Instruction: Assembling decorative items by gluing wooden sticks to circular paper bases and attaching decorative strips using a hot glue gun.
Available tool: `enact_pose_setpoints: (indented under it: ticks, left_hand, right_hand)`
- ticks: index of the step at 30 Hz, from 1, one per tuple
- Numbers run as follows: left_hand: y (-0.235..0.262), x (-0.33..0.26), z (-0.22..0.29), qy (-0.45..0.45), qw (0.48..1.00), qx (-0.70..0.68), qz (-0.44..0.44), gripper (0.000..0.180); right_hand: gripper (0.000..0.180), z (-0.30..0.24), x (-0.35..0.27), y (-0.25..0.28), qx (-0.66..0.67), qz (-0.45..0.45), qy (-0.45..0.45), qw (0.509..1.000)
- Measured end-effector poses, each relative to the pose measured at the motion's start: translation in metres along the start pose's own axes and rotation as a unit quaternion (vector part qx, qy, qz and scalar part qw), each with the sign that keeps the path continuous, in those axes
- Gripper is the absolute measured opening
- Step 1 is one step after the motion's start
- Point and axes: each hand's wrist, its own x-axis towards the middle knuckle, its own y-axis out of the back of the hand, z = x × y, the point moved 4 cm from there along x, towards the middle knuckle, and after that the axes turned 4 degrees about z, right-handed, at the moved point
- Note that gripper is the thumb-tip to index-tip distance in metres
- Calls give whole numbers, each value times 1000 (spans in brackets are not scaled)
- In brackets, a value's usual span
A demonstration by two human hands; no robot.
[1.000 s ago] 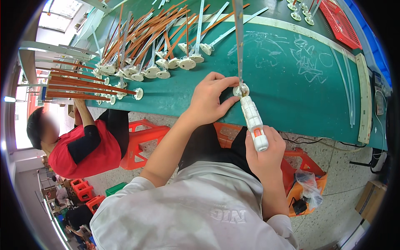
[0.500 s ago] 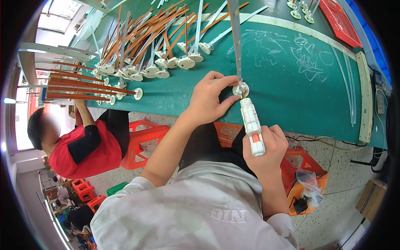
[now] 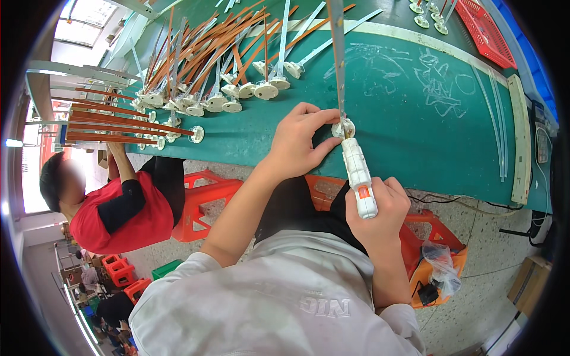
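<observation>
Upright in front of me stands a long, thin grey strip (image 3: 338,56), its foot set in a small white round base (image 3: 344,127) on the table. My left hand (image 3: 301,141) pinches around that base with thumb and forefinger. From the right, my right hand (image 3: 381,215) grips a white hot glue gun (image 3: 356,169) with an orange part near its rear. Its nozzle points at the strip's foot, touching or nearly touching the base; the exact contact is too small to tell.
A pile of orange-brown and grey strips on white round bases (image 3: 214,102) covers the table's left. Clear glue sticks (image 3: 496,127) and dried glue strands (image 3: 439,83) lie to the right. A red basket (image 3: 484,32) stands far right. A co-worker in red (image 3: 119,207) sits at left.
The glue gun and my right hand have shifted very slightly, the gun's rear end moving a little up in the picture. My left hand, the base and the strip hold nearly still.
</observation>
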Motion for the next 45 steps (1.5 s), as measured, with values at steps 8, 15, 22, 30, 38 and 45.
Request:
enact_pose_setpoints:
  ticks: [8, 15, 22, 30, 38, 45]
  left_hand:
    - [0, 0, 0, 37, 999, -13, -16, 39]
    - [0, 0, 1, 42, 999, -17, -17, 40]
    - [-1, 0, 0, 44, 999, -13, -18, 40]
    - [-1, -1, -1, 42, 999, -9, -12, 39]
    - [-1, 0, 1, 37, 999, -14, -10, 38]
    - [0, 0, 1, 40, 999, -13, -12, 39]
  right_hand:
    - [22, 4, 1, -2, 3, 6, -4, 1000]
    - [22, 0, -1, 1, 1, -5, -2, 1000]
    - [22, -1, -2, 2, 0, -18, -8, 1000]
    - [20, 1, -3, 2, -2, -5, 0, 1000]
    - [18, 3, -3, 2, 16, -17, -8, 1000]
    - [20, 3, -3, 4, 18, -6, -12, 1000]
